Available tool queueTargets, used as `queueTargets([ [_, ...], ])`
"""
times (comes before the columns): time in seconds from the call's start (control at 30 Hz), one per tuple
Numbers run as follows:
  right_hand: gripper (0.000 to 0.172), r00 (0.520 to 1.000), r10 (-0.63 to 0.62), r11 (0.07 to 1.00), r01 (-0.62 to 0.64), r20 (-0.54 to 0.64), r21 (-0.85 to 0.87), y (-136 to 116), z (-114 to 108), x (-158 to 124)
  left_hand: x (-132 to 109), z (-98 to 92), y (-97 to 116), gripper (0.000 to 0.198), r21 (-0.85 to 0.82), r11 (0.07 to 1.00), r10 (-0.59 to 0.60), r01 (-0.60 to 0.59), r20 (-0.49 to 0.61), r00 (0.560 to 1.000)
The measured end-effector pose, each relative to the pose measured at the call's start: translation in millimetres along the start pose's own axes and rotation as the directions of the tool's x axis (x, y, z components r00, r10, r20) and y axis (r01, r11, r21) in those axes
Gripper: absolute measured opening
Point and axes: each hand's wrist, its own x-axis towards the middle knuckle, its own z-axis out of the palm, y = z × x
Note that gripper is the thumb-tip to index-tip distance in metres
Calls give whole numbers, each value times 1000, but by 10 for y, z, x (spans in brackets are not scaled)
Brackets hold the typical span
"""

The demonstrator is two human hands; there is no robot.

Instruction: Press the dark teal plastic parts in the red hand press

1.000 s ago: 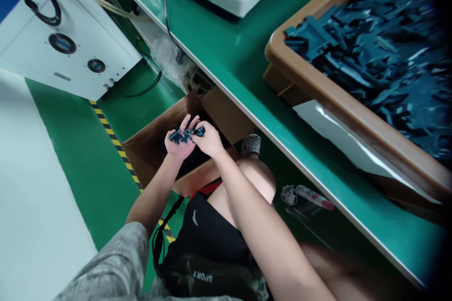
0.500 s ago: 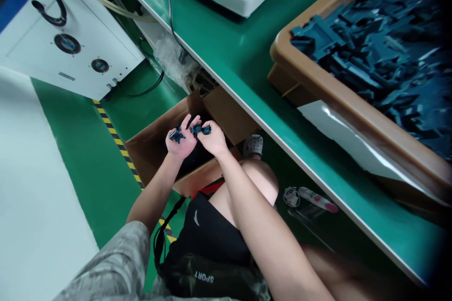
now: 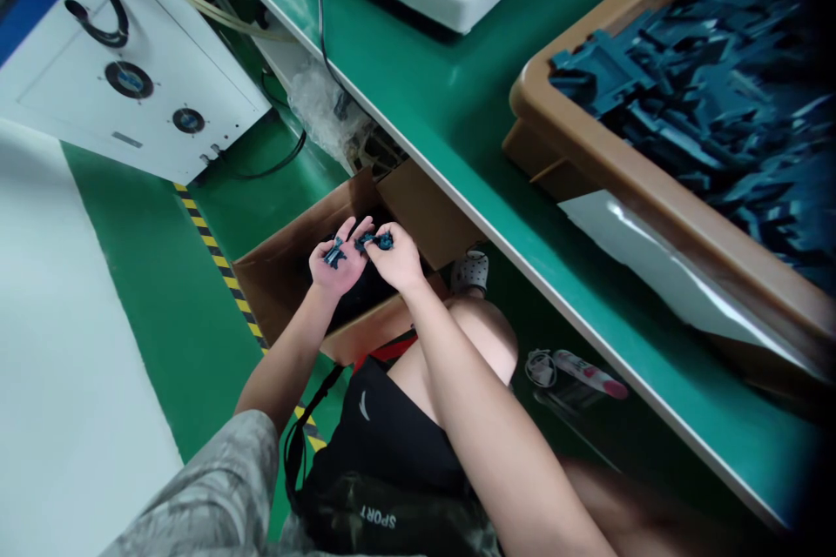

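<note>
Cardboard box (image 3: 278, 283) beneath grip. Left hand (image 3: 336, 271) lies open under blue plastic part (image 3: 335, 254); right hand (image 3: 397, 258) pinches 2nd part (image 3: 377, 240), seemingly light, stiff.

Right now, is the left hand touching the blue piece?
Touching: the head view shows the blue piece lying on the open palm of the left hand.

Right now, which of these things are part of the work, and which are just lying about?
Probably the work:
left hand, right hand, dark blue plastic pieces, brown tray of similar pieces, cardboard box

Probably just lying about:
pink-capped tube, crumpled clear plastic
</note>
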Motion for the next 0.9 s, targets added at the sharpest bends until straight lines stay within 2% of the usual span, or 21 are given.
queueTargets([
  [0.13,29,989,80,986,-96,124,134,32,89,-7,-14,35,-2,57,31,999,-40,41,-52,998],
  [0.2,33,976,133,977,-158,173,143,72,124,0,-23,46,-6,53,36,997,-66,68,-59,996],
  [0.3,34,967,182,971,-205,176,120,110,137,14,-29,49,-15,53,19,996,-84,85,-40,996],
  [0.4,33,964,182,952,-221,193,209,84,130,6,-17,34,-43,53,40,995,-92,94,-39,995],
  [0.5,33,951,163,914,-245,262,323,4,124,-32,11,15,-91,49,82,996,-30,36,-70,997],
  [0.63,25,904,245,895,-350,350,277,-124,78,-77,24,26,-124,41,92,994,65,-54,-121,991],
  [0.77,25,869,319,859,-434,380,271,-198,16,-84,-18,73,-80,32,20,999,27,-25,-90,996],
  [0.9,32,844,344,814,-487,412,316,-195,-9,-72,-58,119,-23,29,-20,1000,-12,10,-93,996],
])
